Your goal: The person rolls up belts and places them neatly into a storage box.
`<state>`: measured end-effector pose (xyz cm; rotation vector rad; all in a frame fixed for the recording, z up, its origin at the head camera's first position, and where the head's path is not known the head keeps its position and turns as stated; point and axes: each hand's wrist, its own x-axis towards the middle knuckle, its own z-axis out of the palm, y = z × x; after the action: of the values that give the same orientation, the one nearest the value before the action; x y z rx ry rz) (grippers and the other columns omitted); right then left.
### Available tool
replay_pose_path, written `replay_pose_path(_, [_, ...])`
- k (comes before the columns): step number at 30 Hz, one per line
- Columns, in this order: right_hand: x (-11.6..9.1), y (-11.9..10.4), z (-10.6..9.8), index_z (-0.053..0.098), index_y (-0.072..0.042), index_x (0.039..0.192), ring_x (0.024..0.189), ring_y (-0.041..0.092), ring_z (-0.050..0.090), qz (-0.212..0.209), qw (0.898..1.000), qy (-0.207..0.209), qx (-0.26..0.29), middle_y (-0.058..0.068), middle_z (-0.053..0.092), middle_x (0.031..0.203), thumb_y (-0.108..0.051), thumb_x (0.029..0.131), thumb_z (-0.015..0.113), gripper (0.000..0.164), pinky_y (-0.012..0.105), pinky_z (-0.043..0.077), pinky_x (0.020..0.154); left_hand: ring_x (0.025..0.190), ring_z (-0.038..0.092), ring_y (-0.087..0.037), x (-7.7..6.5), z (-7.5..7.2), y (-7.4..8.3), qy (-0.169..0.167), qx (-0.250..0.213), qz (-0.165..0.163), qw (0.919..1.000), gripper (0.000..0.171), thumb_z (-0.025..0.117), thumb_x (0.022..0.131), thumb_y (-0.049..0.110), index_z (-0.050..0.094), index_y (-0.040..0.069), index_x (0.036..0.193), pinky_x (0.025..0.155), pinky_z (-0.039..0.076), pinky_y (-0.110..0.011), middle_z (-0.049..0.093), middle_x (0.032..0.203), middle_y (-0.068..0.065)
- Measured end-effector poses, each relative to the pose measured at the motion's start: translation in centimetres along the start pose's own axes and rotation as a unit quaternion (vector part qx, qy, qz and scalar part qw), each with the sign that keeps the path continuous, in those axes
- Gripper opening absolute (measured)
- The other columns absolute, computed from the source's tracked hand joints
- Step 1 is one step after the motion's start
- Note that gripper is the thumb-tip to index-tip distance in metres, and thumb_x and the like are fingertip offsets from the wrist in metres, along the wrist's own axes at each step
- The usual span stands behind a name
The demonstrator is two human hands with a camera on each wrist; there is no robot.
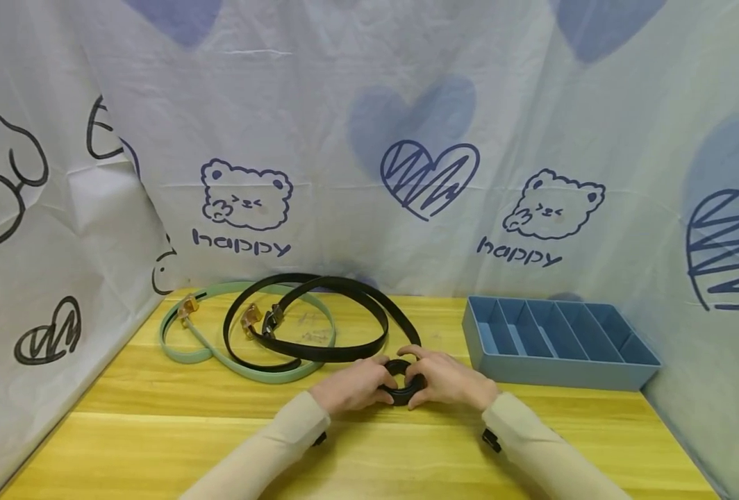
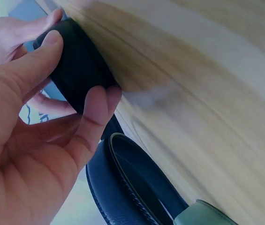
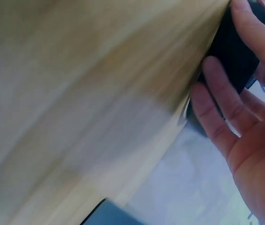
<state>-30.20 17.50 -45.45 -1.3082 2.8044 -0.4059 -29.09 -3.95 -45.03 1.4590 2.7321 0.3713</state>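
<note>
A black belt (image 1: 401,398) is wound into a small round coil at the middle of the table, its opening facing up. My left hand (image 1: 352,385) grips the coil's left side, with thumb and fingertips on the outer band (image 2: 78,58) in the left wrist view. From the right, my right hand (image 1: 453,378) holds the same coil, fingers curved along the band (image 3: 235,51) in the right wrist view. A black strap (image 1: 401,316) runs from behind the right hand's fingers back toward larger loose black loops (image 1: 326,353) with metal buckles (image 1: 273,318).
A pale green belt (image 1: 276,377) with a gold buckle (image 1: 187,306) lies partly under the black loops at the back left. At the back right stands a blue-grey box (image 1: 563,370) with several compartments. A printed cloth (image 1: 338,243) hangs behind the wooden table (image 1: 157,444).
</note>
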Motion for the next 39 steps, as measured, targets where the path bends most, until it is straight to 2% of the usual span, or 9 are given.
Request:
replay_pose_path(4, [-0.1,0.3,0.0,0.064,-0.028,0.112,0.104,0.017,0.054,-0.005,1.000,-0.015,-0.006,0.003,0.039,0.137,-0.049,0.070,0.072,0.047,0.037,0.044,0.087,0.114,0.047,-0.019,0.0,-0.2,-0.2,-0.009,-0.014,0.018,0.9997,0.022,0.063,0.083,0.028,0.070,0.022,0.103,0.087,0.043,-0.027,0.060,0.111,0.004])
replay_pose_path(10, [0.1,0.6,0.1,0.069,-0.029,0.089,0.101,0.015,0.057,-0.015,1.000,-0.014,-0.018,0.002,0.046,0.133,-0.053,0.069,0.070,0.032,0.032,0.046,0.082,0.114,0.048,-0.021,-0.4,-0.4,-0.6,0.000,-0.015,0.044,0.9989,0.021,0.061,0.086,0.026,0.069,0.019,0.104,0.088,0.043,-0.028,0.062,0.107,0.007])
replay_pose_path(15, [0.0,0.6,0.3,0.071,-0.025,0.084,0.098,0.016,0.059,-0.014,1.000,-0.007,-0.023,0.007,0.050,0.130,-0.055,0.067,0.071,0.034,0.031,0.047,0.081,0.088,0.059,-0.009,-1.1,-1.5,-1.6,0.083,-0.020,-0.020,0.9962,0.019,0.060,0.088,0.027,0.069,0.018,0.102,0.073,0.047,-0.024,0.064,0.098,0.008])
replay_pose_path(18, [0.0,0.6,0.3,0.072,-0.023,0.084,0.101,0.017,0.058,-0.010,1.000,-0.004,-0.026,0.008,0.050,0.130,-0.055,0.067,0.071,0.036,0.032,0.046,0.083,0.066,0.056,-0.005,-1.7,-2.9,-3.5,0.189,0.000,-0.098,0.9770,0.011,0.061,0.088,0.025,0.070,0.019,0.087,0.060,0.046,-0.024,0.064,0.080,0.010])
replay_pose_path(22, [0.0,0.5,0.4,0.072,-0.023,0.085,0.103,0.018,0.057,0.000,1.000,-0.003,-0.031,0.007,0.049,0.130,-0.055,0.067,0.070,0.037,0.034,0.045,0.084,0.074,0.055,-0.021,-3.5,-4.3,-7.2,0.267,0.049,-0.239,0.9323,0.010,0.063,0.086,0.020,0.070,0.014,0.087,0.067,0.045,-0.037,0.063,0.082,-0.002])
replay_pose_path(26, [-0.1,0.5,0.5,0.072,-0.023,0.086,0.104,0.019,0.056,0.003,1.000,-0.007,-0.024,0.007,0.048,0.131,-0.055,0.068,0.070,0.037,0.034,0.045,0.086,0.094,0.045,-0.041,-5.9,-4.4,-10.2,0.215,0.046,-0.384,0.8968,0.028,0.060,0.086,0.016,0.063,0.007,0.113,0.071,0.040,-0.049,0.054,0.102,-0.023])
replay_pose_path(28, [-0.1,0.4,0.5,0.071,-0.023,0.086,0.105,0.020,0.056,0.003,1.000,-0.007,-0.020,0.008,0.048,0.131,-0.055,0.068,0.070,0.036,0.035,0.045,0.086,0.095,0.043,-0.046,-6.8,-4.3,-11.2,0.184,0.035,-0.421,0.8875,0.033,0.058,0.087,0.015,0.058,0.005,0.119,0.071,0.039,-0.052,0.051,0.103,-0.029])
replay_pose_path(34, [0.0,0.4,0.4,0.071,-0.023,0.085,0.106,0.020,0.055,0.006,1.000,0.002,-0.024,0.008,0.049,0.130,-0.054,0.068,0.070,0.036,0.036,0.045,0.086,0.064,0.051,-0.036,-7.4,-4.3,-12.4,0.161,-0.019,-0.445,0.8807,0.035,0.055,0.087,0.015,0.054,0.000,0.119,0.051,0.041,-0.040,0.053,0.092,-0.028])
replay_pose_path(39, [0.0,0.5,0.3,0.071,-0.024,0.085,0.106,0.019,0.055,0.003,1.000,0.005,-0.020,0.008,0.049,0.130,-0.055,0.068,0.070,0.035,0.036,0.044,0.087,0.047,0.037,-0.021,-7.3,-4.6,-13.2,0.132,-0.070,-0.451,0.8798,0.021,0.049,0.086,0.004,0.059,-0.002,0.104,0.041,0.030,-0.031,0.053,0.081,-0.020])
